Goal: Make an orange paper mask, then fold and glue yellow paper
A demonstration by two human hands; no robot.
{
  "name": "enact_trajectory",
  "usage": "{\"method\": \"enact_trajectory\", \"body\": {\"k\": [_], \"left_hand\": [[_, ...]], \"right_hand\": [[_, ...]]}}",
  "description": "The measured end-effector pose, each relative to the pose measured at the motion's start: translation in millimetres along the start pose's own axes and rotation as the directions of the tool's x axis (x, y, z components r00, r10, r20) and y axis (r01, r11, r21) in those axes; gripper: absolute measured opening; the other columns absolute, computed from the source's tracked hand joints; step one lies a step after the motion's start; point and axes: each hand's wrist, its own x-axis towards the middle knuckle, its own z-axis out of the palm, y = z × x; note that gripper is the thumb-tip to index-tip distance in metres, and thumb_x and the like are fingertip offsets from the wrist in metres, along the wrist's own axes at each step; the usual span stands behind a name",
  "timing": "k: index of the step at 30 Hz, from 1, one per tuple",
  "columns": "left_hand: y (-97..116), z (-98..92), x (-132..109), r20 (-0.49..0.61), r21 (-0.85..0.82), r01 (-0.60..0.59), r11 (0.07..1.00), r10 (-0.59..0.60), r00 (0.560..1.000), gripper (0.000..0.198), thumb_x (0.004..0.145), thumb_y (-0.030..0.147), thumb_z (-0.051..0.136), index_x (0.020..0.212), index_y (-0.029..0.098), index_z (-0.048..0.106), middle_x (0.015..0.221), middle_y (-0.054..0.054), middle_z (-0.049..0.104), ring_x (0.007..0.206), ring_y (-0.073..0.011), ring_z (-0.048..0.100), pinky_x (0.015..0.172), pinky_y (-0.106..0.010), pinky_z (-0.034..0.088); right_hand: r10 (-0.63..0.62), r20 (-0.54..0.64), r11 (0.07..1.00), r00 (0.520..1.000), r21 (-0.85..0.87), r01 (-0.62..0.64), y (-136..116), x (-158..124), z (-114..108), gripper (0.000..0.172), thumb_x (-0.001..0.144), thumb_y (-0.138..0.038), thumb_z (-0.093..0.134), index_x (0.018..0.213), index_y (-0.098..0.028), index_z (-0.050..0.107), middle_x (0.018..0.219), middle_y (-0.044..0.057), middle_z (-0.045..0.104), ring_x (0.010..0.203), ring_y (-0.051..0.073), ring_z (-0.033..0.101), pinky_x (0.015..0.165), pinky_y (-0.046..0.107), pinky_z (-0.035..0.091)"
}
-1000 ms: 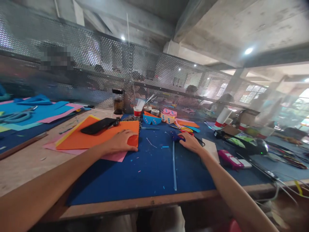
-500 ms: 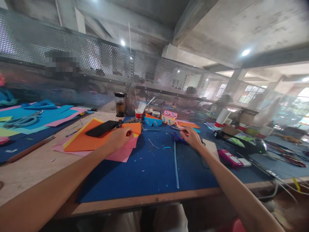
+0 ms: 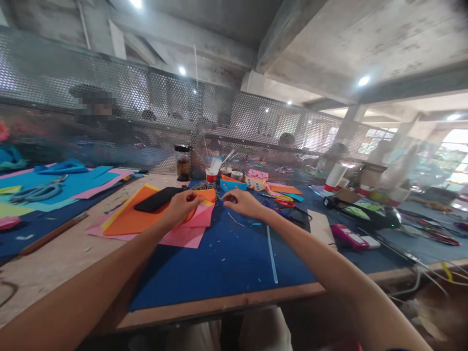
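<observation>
My left hand (image 3: pixel 183 205) rests at the right end of a stack of orange paper (image 3: pixel 126 217) and pink paper (image 3: pixel 188 237). Its thumb and fingers are curled together at the sheets' edge; what they pinch is hidden. Just right of it, my right hand (image 3: pixel 243 203) is closed in a pinch above the blue mat (image 3: pixel 226 263). Anything between those fingertips is too small to name. A black phone (image 3: pixel 157 199) lies on the orange paper. Behind the hands stand blue folded paper glasses (image 3: pixel 234 185) and pink paper glasses (image 3: pixel 258 174).
A translucent glue stick (image 3: pixel 272 256) lies on the mat, with scissors (image 3: pixel 285 200) farther back. A red-and-white cup (image 3: pixel 211 175) and a lidded jar (image 3: pixel 183 163) stand by the perforated screen (image 3: pixel 153 112). At right are a magenta device (image 3: pixel 349 237) and cables.
My right hand has moved left from the scissors and dark blue tool toward my left hand. The left hand stays at the paper stack, its fingers closer over the edge. The view shifts slightly.
</observation>
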Motion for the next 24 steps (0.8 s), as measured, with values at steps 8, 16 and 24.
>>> {"method": "enact_trajectory", "body": {"k": [8, 16, 24], "left_hand": [[0.7, 3.5, -2.6, -0.025, 0.002, -0.007, 1.0, 0.007, 1.0, 0.043, 0.086, 0.057, 0.054, 0.075, 0.017, 0.066, 0.066, 0.001, 0.063, 0.067, -0.0183, 0.056, 0.061, -0.028, 0.039], [-3.7, 1.3, 0.6, -0.036, 0.07, 0.05, 0.996, -0.047, 0.998, 0.032, 0.099, 0.043, 0.059, 0.104, 0.013, 0.071, 0.102, -0.004, 0.072, 0.093, -0.0243, 0.068, 0.08, -0.036, 0.056], [-2.5, 3.5, 1.3, -0.005, 0.146, 0.005, 0.989, -0.004, 1.0, 0.037, 0.101, 0.043, 0.049, 0.095, 0.016, 0.073, 0.097, -0.007, 0.077, 0.097, -0.0273, 0.069, 0.084, -0.034, 0.051]], "right_hand": [[-0.041, 0.076, 0.999, 0.996, 0.011, 0.04, -20.2, 21.9, 40.2, 0.038, 0.089, -0.019, 0.067, 0.126, -0.015, 0.068, 0.12, 0.011, 0.072, 0.097, 0.019, 0.069, 0.09, 0.032, 0.052], [-0.066, 0.104, 0.998, 0.992, -0.015, 0.068, -6.1, 8.6, 44.9, 0.023, 0.091, -0.014, 0.064, 0.113, -0.015, 0.072, 0.108, 0.008, 0.072, 0.096, 0.019, 0.067, 0.091, 0.033, 0.051], [-0.154, 0.2, 0.98, 0.968, -0.098, 0.176, -12.8, 2.8, 47.7, 0.031, 0.085, -0.029, 0.081, 0.113, -0.018, 0.074, 0.116, 0.009, 0.07, 0.107, 0.022, 0.065, 0.096, 0.034, 0.049]]}}
